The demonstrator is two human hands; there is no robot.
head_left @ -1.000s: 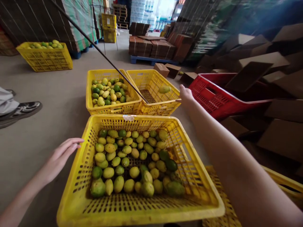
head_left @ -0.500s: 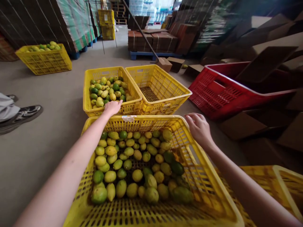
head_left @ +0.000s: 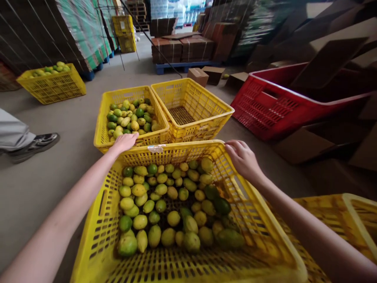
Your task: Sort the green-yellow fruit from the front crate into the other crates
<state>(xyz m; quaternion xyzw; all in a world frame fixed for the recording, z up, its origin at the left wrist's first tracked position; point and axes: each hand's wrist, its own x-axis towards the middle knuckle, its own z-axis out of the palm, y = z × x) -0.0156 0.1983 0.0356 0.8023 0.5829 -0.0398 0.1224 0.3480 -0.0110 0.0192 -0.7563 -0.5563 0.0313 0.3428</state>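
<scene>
A yellow plastic crate stands right in front of me, its floor covered with a loose layer of yellow and green lemons. My right hand is closed over the rim at its far right corner, fingers bent around the edge. At its far left corner is my left hand, back upward, over the narrow gap to a second yellow crate. The fingertips of that hand are mostly hidden behind it, so its grip is unclear. Lemons also lie in the second crate.
Beside the second crate stands another yellow crate with its floor showing. A red crate and cardboard boxes line the right. A person's shoe and a lemon-filled crate are at left.
My left hand has moved left and toward me, from the second crate's near rim to the corner of the front crate. My right hand keeps its place on the front crate's corner.
</scene>
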